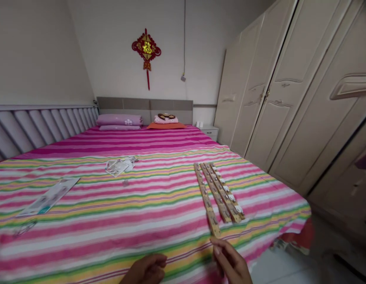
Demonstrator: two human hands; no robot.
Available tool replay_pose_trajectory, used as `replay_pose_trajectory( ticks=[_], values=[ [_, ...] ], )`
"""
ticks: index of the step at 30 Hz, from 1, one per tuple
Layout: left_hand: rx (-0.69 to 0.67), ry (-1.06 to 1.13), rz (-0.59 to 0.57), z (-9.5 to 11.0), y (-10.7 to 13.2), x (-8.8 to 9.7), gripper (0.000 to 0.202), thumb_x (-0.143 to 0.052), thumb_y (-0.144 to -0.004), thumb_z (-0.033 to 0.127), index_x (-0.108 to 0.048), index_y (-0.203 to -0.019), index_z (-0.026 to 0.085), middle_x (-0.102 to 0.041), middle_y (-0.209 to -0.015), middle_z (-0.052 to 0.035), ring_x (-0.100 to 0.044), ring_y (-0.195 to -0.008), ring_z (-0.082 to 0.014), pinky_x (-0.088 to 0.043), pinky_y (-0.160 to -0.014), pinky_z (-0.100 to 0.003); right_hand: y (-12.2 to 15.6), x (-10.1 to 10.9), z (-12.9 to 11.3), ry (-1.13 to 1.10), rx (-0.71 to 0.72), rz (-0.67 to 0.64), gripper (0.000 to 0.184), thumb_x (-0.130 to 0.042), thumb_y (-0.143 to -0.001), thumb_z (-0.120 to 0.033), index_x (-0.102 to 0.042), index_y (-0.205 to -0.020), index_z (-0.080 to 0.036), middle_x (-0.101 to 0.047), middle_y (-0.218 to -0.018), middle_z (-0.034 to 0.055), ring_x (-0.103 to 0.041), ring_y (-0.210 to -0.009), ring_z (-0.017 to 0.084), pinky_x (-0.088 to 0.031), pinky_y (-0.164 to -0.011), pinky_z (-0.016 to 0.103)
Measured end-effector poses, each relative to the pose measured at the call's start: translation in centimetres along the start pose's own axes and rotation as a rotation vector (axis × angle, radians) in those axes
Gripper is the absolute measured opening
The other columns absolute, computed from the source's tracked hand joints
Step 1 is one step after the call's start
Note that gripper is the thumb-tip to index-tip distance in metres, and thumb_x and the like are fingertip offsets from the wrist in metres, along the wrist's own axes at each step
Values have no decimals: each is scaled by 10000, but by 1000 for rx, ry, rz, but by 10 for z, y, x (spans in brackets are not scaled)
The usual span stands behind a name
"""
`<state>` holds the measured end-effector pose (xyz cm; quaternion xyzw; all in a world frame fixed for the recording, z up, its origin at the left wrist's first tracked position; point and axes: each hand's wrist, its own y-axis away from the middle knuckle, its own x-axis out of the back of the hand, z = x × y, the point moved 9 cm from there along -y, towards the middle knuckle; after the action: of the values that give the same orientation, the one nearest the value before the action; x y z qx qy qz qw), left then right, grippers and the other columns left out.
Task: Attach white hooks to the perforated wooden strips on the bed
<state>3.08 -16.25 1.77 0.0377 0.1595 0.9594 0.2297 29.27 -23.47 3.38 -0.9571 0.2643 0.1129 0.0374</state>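
Note:
Three long wooden hook racks (pixel 219 192) with metal hooks lie side by side on the striped bedspread (pixel 112 221), to the right of the middle. My right hand (pixel 230 262) is at the bottom edge, fingers loosely curled, its fingertips at the near end of the leftmost rack; whether it grips the rack is unclear. My left hand (pixel 147 270) rests low on the bedspread to its left, fingers curled inward, nothing visible in it.
A flat printed package (pixel 48 197) lies at the left of the bed, and small clear packets (pixel 119 165) lie farther back. Pillows (pixel 119 120) sit at the headboard. A tall wardrobe (pixel 289 90) lines the right wall, a narrow floor strip beside it.

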Motion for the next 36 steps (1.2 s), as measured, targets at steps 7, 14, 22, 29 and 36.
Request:
replay_pose_trajectory(
  ticks=[7, 14, 22, 29, 36],
  values=[
    [-544, -70, 567, 125, 74, 46, 899, -843, -494, 254, -499, -1324, 278, -675, -823, -19, -608, -771, -215, -504, -799, -338, 29, -66, -154, 121, 717, -156, 721, -605, -852, -203, -233, -1469, -234, -664, -860, 60, -582, -676, 160, -496, -631, 310],
    [-754, -207, 773, 141, 88, 54, 1117, -794, -606, 330, -117, -1489, 228, -483, -533, 103, -465, -499, -119, -477, -622, -267, 17, -116, -137, 237, 747, -187, 820, -581, -847, -162, -82, -1494, -236, -475, -578, -81, -411, -467, 105, -376, -463, 221],
    [-588, -173, 658, 91, 33, 68, 1142, -772, -622, 419, -66, -1492, 195, -430, -471, 117, -392, -438, -83, -370, -467, -188, -22, -127, -36, 395, 305, -379, 695, -589, -786, -218, -338, -1435, -226, -389, -514, -98, -359, -460, 104, -290, -456, 216],
    [-463, -114, 496, 68, 11, 56, 1088, -735, -625, 523, -156, -1483, 190, -513, -561, 72, -483, -526, -105, -426, -534, -213, -22, -37, -21, 205, 294, 69, 316, -558, -840, -444, -641, -984, -174, -530, -665, -23, -463, -592, 130, -358, -531, 246],
    [-248, -24, 440, 19, -1, 29, 852, -653, -641, 629, -475, -1332, 164, -514, -600, 37, -501, -546, -128, -435, -510, -240, -48, 54, 78, -151, -273, 372, 422, -571, -782, -579, -529, -638, -184, -581, -544, -10, -389, -399, 85, -239, -377, 201]
  ],
)
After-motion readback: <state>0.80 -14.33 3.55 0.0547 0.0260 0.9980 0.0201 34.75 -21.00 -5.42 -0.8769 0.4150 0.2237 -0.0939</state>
